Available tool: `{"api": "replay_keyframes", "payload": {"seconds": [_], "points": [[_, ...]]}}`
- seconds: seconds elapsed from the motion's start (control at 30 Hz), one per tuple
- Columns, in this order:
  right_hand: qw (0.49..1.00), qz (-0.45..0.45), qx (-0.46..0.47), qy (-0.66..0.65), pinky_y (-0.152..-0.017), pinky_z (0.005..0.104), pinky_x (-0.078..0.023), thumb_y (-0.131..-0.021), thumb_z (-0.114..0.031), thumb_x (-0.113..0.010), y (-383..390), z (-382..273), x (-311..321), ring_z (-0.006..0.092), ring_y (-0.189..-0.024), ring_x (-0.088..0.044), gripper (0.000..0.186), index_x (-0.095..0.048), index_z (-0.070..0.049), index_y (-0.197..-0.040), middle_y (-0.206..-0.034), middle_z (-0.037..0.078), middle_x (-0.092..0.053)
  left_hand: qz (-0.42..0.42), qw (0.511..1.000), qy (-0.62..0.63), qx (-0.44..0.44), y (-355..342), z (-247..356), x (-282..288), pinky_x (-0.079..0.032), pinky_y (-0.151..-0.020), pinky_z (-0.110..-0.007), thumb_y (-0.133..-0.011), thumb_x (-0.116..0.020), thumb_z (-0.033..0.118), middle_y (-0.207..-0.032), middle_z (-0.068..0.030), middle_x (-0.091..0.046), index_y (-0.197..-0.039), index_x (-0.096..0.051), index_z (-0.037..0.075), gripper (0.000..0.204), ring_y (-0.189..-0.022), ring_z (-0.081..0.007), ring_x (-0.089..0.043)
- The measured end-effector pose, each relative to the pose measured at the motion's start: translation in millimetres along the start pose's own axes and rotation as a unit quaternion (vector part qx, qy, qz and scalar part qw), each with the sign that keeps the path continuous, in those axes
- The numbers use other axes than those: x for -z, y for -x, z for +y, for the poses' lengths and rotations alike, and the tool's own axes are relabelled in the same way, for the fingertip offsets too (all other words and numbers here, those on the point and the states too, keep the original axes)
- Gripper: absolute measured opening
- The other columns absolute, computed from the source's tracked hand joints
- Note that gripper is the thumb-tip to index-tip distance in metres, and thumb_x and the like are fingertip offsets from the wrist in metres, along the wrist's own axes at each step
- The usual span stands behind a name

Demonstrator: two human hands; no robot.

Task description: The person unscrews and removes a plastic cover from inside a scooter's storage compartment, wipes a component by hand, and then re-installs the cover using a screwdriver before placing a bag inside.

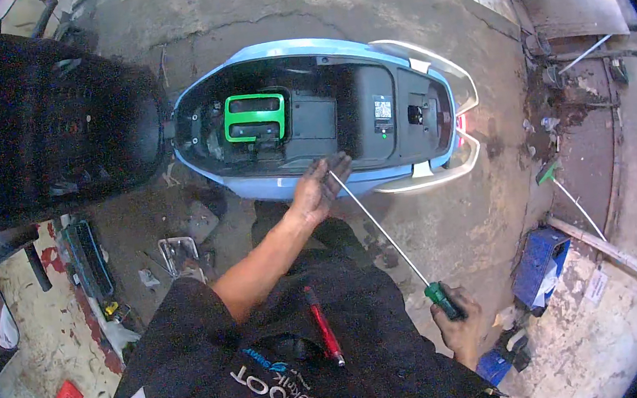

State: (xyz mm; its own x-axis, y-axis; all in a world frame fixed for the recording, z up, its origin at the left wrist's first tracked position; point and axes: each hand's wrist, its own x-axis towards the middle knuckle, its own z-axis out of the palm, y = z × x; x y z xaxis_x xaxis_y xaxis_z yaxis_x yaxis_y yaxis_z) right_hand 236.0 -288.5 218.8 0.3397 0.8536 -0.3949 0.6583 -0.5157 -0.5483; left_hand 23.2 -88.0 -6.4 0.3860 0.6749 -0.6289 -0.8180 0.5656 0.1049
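A long screwdriver (pixel 379 227) with a thin metal shaft and a green handle slants across the middle. My right hand (pixel 461 323) is closed around its handle at the lower right. At the other end, my left hand (pixel 313 195) has its thumb and fingers closed about the shaft's tip, which they partly hide. That hand is at the near edge of a blue scooter body (pixel 269 187). The open compartment (pixel 360 114) there is black inside, with a bright green frame (pixel 256 117) in its left part.
A raised black seat (pixel 47 129) fills the upper left. Pale grab rails (pixel 443 176) flank the scooter's right end. A blue box (pixel 542 267) and a green-headed brush (pixel 547 173) are at the right. A metal tray (pixel 179 256) lies on the floor at the left.
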Motion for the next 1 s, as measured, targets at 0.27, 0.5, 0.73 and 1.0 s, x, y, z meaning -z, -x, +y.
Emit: {"api": "replay_keyframes", "payload": {"seconds": [0.27, 0.5, 0.73, 1.0], "points": [[1.0, 0.008, 0.005, 0.015, -0.063, 0.0314, -0.048, -0.06, -0.005, -0.072, 4, -13, -7, 0.0242, -0.071, -0.059, 0.036, -0.067, -0.002, -0.096, -0.081, 0.013, -0.058, 0.038, 0.999, -0.026, -0.016, 1, -2, 4, -0.042, -0.1, -0.042, -0.096, -0.039, 0.018, -0.123, -0.0161, -0.052, -0.118, -0.043, -0.002, 0.03, -0.114, -0.0292, -0.052], [0.997, -0.002, 0.04, 0.072, -0.066, 0.0347, -0.048, -0.059, -0.008, -0.075, 8, -23, -8, 0.0285, -0.08, -0.057, 0.04, -0.067, -0.008, -0.099, -0.091, 0.015, -0.056, 0.11, 0.993, -0.034, -0.023, 3, -3, -4, -0.042, -0.099, -0.043, -0.097, -0.035, 0.018, -0.12, -0.0157, -0.054, -0.117, -0.042, 0.0, 0.028, -0.112, -0.0293, -0.053], [0.999, -0.027, -0.011, 0.025, -0.071, 0.0295, -0.045, -0.06, -0.004, -0.075, 11, -20, -11, 0.0227, -0.081, -0.056, 0.043, -0.067, -0.004, -0.102, -0.09, 0.011, -0.055, 0.104, 0.994, -0.037, -0.025, 3, 1, -2, -0.041, -0.1, -0.045, -0.098, -0.033, 0.017, -0.122, -0.0176, -0.052, -0.118, -0.041, -0.003, 0.03, -0.115, -0.0308, -0.051], [0.996, -0.035, -0.082, -0.006, -0.073, 0.0278, -0.045, -0.062, -0.003, -0.073, 7, -22, -12, 0.0212, -0.082, -0.056, 0.044, -0.064, 0.0, -0.105, -0.09, 0.01, -0.055, 0.067, 0.997, -0.022, -0.024, 2, 2, 4, -0.041, -0.099, -0.046, -0.097, -0.035, 0.013, -0.124, -0.0221, -0.048, -0.12, -0.03, -0.001, 0.028, -0.115, -0.0355, -0.05]]}}
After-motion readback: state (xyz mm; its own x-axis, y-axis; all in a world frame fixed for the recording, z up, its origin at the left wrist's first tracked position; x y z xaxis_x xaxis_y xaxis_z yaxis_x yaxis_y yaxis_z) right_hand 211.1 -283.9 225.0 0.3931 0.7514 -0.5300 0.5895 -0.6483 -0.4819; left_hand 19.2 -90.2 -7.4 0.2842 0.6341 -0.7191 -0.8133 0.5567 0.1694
